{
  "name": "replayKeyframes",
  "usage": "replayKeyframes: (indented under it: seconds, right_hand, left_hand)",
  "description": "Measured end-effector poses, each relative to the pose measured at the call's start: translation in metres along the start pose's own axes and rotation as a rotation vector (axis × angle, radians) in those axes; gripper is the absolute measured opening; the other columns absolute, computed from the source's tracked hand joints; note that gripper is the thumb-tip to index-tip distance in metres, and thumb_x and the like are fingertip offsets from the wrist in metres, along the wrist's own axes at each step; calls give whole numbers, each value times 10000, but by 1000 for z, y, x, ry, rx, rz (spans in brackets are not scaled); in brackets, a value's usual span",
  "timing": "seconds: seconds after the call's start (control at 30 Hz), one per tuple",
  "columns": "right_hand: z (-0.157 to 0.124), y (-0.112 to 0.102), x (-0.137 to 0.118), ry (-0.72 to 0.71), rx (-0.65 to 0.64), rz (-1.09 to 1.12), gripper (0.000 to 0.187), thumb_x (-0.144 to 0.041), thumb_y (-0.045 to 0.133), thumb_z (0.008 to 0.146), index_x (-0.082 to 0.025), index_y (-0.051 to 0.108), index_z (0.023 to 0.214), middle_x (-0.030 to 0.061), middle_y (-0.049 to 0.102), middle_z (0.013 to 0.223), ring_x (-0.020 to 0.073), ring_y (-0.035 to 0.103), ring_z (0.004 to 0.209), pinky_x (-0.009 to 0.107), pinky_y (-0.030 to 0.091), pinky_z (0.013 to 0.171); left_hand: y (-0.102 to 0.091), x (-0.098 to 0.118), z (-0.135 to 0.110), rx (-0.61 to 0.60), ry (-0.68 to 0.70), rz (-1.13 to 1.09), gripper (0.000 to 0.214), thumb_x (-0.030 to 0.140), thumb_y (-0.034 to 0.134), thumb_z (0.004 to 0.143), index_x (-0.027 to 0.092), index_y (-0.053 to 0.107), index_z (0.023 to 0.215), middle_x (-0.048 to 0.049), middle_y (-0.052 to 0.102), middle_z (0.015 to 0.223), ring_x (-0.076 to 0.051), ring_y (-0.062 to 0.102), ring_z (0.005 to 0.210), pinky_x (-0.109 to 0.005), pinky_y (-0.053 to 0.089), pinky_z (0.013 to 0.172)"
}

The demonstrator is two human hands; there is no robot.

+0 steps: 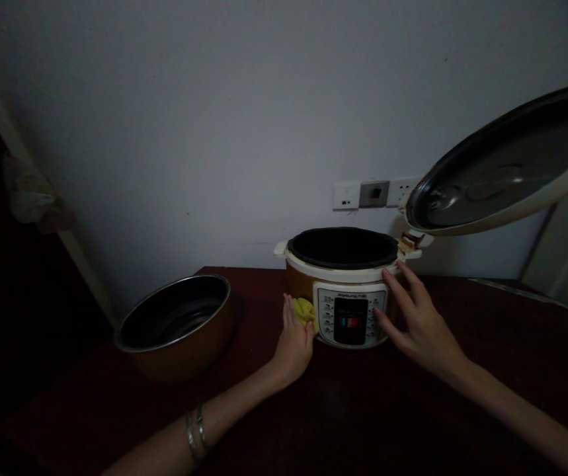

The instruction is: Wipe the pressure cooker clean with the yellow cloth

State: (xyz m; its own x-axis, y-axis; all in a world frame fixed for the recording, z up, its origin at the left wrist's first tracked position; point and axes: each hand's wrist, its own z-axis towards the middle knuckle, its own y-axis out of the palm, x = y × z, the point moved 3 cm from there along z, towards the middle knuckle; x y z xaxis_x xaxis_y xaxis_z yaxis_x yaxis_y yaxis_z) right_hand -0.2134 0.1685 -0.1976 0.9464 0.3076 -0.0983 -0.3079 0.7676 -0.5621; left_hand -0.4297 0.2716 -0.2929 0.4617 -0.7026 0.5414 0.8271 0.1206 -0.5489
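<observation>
An electric cooker (308, 273) with a white rim and a gold-brown body stands on the dark red table. Its lid (512, 178) is swung up to the right on a hinge, and the dark inside shows. My left hand (293, 347) presses a yellow cloth (304, 311) against the left side of the body, beside the control panel (350, 317). Spread fingers of my right hand (420, 324) rest on the right front of the cooker, near the rim and the panel's edge.
A wide brown pot (179, 350) with a dark inside sits on the table (264, 423) to the left. Wall sockets (346, 196) are fixed behind the cooker. The raised lid reaches far out to the right. A plastic bag (30, 192) hangs at the far left.
</observation>
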Motion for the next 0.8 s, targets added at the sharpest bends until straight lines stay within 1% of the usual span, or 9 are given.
replayKeyframes:
  seconds: [0.07,0.13,0.23,0.33,0.43,0.5,0.57,0.67,0.8]
  right_hand:
    - [0,0,0,6,-2,0,735,-324,500,890,-288,97,1504,104,97,1551,356,259,1373,538,396,1039]
    - [0,0,0,8,-4,2,731,-325,497,891,-287,99,1503,106,100,1550,357,263,1372,543,399,1034]
    - [0,0,0,6,-3,2,725,-326,497,892,-283,109,1503,107,102,1549,353,266,1372,543,396,1037]
    - [-1,0,1,2,-2,2,722,-326,498,890,-289,115,1501,102,103,1551,351,265,1373,542,396,1038]
    - [-1,0,1,-1,-3,4,725,-322,496,889,-297,108,1501,98,93,1554,352,261,1375,544,391,1041]
    - [-1,0,0,-1,-3,4,727,-319,496,889,-300,102,1501,95,90,1554,349,255,1378,543,386,1045]
    - [0,0,0,2,-7,4,730,-317,497,888,-302,99,1501,92,88,1555,345,246,1382,539,384,1048]
    - [0,1,1,4,-10,6,734,-311,498,886,-301,98,1501,90,87,1557,341,234,1388,535,380,1052]
    - [0,1,1,-6,-4,6,742,-299,500,883,-298,90,1501,92,78,1558,338,217,1394,530,361,1066]
  left_hand:
    - [9,-12,-14,-62,-45,12,625,345,335,935,127,109,1476,-211,128,1547,-327,122,1424,-583,202,1139]
    - [10,-15,-21,-107,-77,9,624,346,336,934,107,126,1471,-224,151,1538,-330,136,1419,-588,215,1131]
    - [-3,-4,-15,-98,-59,-26,604,339,321,944,130,129,1477,-194,176,1542,-299,134,1423,-556,221,1140]
    - [-29,17,7,-3,65,-37,599,308,326,949,171,105,1489,-152,157,1556,-260,117,1432,-510,215,1157]
    - [-52,32,37,82,198,18,632,274,346,946,171,52,1496,-160,114,1562,-253,83,1438,-496,201,1161]
    - [-62,35,57,111,265,73,654,258,353,943,175,15,1497,-168,84,1565,-265,69,1438,-519,190,1155]
    - [-67,37,71,123,320,125,667,239,341,941,185,-24,1496,-176,59,1565,-279,58,1437,-544,198,1143]
    - [-65,41,72,127,417,195,710,218,350,925,197,-75,1493,-169,38,1569,-292,44,1437,-554,217,1133]
    - [-54,50,49,69,632,311,788,247,414,882,147,-72,1495,-161,-47,1569,-348,15,1428,-571,260,1109]
